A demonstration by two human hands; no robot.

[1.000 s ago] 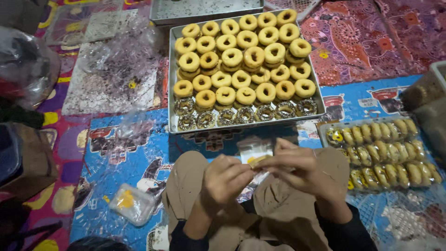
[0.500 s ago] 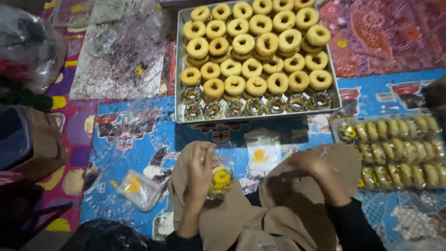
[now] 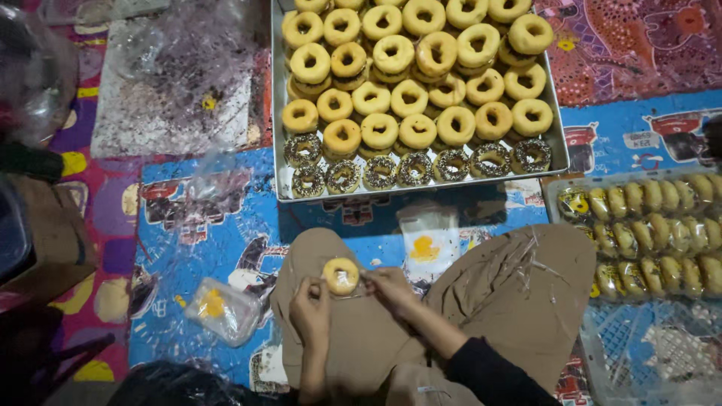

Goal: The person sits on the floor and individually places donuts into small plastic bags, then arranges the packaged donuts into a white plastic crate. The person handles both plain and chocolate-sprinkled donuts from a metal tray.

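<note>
Clear wrapper's barely visible around the donut [image 3: 341, 275]. Both hands, left [image 3: 310, 313] and right [image 3: 389, 286], pinch it, hole facing up.

Home floor set up as a small doughnut-packing spot: bright patterned mats [image 3: 226, 240] on the floor, a metal tray [image 3: 277, 113] of ring doughnuts [image 3: 410, 98], rows of bagged ones [image 3: 662, 225] alongside, loose clear bags [image 3: 429, 240].
</note>
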